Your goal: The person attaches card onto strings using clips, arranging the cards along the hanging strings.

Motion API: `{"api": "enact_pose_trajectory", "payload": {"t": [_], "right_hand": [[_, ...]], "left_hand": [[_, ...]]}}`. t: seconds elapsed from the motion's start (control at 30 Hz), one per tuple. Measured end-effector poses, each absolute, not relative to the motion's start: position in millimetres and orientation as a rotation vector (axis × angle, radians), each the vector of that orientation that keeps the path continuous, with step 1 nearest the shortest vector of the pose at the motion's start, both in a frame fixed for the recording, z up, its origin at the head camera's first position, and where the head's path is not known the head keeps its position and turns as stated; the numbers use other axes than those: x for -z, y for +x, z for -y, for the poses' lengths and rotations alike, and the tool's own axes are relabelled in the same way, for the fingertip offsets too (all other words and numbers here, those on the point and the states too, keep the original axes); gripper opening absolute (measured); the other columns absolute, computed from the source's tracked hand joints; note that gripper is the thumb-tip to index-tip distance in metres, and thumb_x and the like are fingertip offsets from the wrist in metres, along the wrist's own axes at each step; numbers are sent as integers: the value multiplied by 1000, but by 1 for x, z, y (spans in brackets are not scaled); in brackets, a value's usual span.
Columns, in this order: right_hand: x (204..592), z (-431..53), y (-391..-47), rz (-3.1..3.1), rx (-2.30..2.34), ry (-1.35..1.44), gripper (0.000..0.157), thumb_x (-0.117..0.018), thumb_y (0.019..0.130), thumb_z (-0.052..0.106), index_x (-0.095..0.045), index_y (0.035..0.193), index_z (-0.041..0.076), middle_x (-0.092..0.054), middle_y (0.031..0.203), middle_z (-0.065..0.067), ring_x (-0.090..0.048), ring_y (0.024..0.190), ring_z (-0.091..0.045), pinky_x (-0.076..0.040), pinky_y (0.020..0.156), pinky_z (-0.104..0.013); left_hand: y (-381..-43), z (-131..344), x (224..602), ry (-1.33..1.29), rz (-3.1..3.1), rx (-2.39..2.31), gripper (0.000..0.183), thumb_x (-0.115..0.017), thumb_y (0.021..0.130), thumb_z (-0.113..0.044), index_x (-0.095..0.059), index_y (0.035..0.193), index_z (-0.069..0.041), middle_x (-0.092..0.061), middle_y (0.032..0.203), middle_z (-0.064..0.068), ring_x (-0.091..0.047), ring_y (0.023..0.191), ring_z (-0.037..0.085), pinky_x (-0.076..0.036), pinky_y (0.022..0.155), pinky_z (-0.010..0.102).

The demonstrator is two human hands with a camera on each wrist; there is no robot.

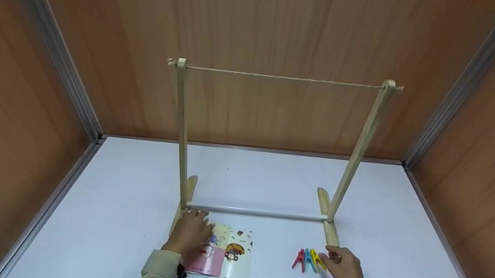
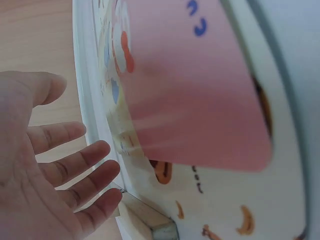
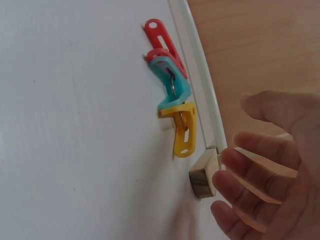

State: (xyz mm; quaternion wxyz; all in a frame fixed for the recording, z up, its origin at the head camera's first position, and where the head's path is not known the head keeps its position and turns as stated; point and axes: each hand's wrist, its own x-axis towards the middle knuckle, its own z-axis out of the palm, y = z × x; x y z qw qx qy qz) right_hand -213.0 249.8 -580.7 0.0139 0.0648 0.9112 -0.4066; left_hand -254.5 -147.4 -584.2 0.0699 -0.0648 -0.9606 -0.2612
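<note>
My left hand (image 1: 192,231) hovers by the left foot of the wooden stand, its fingers apart and holding nothing in the left wrist view. Just beside it lie a pink and cream printed card (image 1: 207,260) and a white printed card (image 1: 239,260), the pink one overlapping the white. On the right, my right hand (image 1: 344,271) is near the yellow clothespin (image 1: 318,258), with loosely spread fingers and nothing in them. A blue clothespin (image 1: 311,259) and a red clothespin (image 1: 299,259) sit in a row with the yellow one.
A wooden stand rises behind the hands, with a string (image 1: 286,77) tied between its left post (image 1: 182,134) and right post (image 1: 361,151). A white rod (image 1: 256,212) joins the posts low down. Wood-grain panels (image 1: 295,18) enclose the white table (image 1: 133,181).
</note>
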Motion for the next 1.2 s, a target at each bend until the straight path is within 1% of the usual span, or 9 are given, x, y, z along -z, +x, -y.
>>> {"api": "enact_pose_trajectory", "payload": {"t": [0.1, 0.27, 0.33, 0.5, 0.63, 0.83, 0.97, 1.07, 1.2], "right_hand": [[584, -251, -211, -2835, 1250, 191, 41, -71, 86, 26, -66, 116, -1, -65, 101, -11, -60, 92, -23, -52, 78, -38], [588, -252, -210, -2804, 1226, 193, 45, -74, 83, 28, -65, 115, -2, -65, 102, -11, -60, 92, -23, -51, 81, -42], [589, -253, -210, -2787, 1217, 203, 47, -75, 82, 30, -65, 116, -2, -65, 102, -11, -60, 92, -22, -51, 81, -41], [592, -253, -209, -2762, 1194, 226, 48, -78, 79, 27, -65, 116, -1, -65, 102, -9, -58, 92, -21, -50, 81, -40], [593, -253, -209, -2735, 1180, 241, 50, -81, 76, 25, -65, 117, 0, -63, 103, -9, -57, 93, -22, -50, 83, -41], [597, -253, -208, -2718, 1209, 231, 53, -83, 73, 22, -64, 117, -1, -61, 104, -9, -58, 96, -24, -49, 87, -44], [599, -254, -207, -2742, 1232, 192, 53, -84, 72, 21, -65, 115, -2, -61, 103, -8, -58, 95, -23, -49, 87, -43], [600, -255, -207, -2761, 1229, 174, 51, -84, 72, 21, -66, 115, -1, -62, 102, -7, -57, 93, -21, -49, 84, -40], [602, -256, -207, -2768, 1217, 174, 48, -82, 74, 21, -66, 114, 0, -61, 101, -7, -56, 91, -20, -49, 82, -38]], "left_hand": [[-255, 148, 586, -191, 2893, 832, 41, -65, 91, -23, -60, 123, 1, -60, 120, 18, -60, 109, 34, -50, 92, 49], [-254, 147, 586, -137, 2920, 885, 41, -63, 91, -26, -61, 123, 0, -59, 120, 18, -60, 108, 34, -50, 93, 48], [-255, 147, 587, -118, 2937, 902, 42, -63, 91, -26, -61, 124, 0, -58, 120, 18, -59, 108, 34, -49, 93, 49], [-256, 148, 590, -99, 2961, 923, 42, -64, 90, -24, -60, 124, 0, -56, 123, 20, -57, 108, 34, -48, 94, 50], [-256, 149, 591, -98, 2973, 907, 39, -64, 89, -22, -62, 122, -1, -56, 121, 20, -57, 104, 32, -49, 91, 49], [-255, 149, 591, -106, 2995, 861, 37, -64, 89, -22, -63, 120, -1, -56, 114, 18, -54, 99, 29, -50, 87, 47], [-255, 150, 590, -144, 2980, 832, 30, -64, 88, -19, -66, 111, -1, -57, 108, 17, -54, 95, 28, -49, 84, 47], [-255, 150, 590, -158, 2978, 821, 28, -64, 87, -18, -66, 109, -1, -57, 107, 18, -54, 95, 29, -49, 83, 48], [-256, 150, 590, -143, 3000, 836, 32, -64, 88, -19, -65, 115, -1, -56, 112, 19, -55, 99, 30, -48, 87, 49]]}}
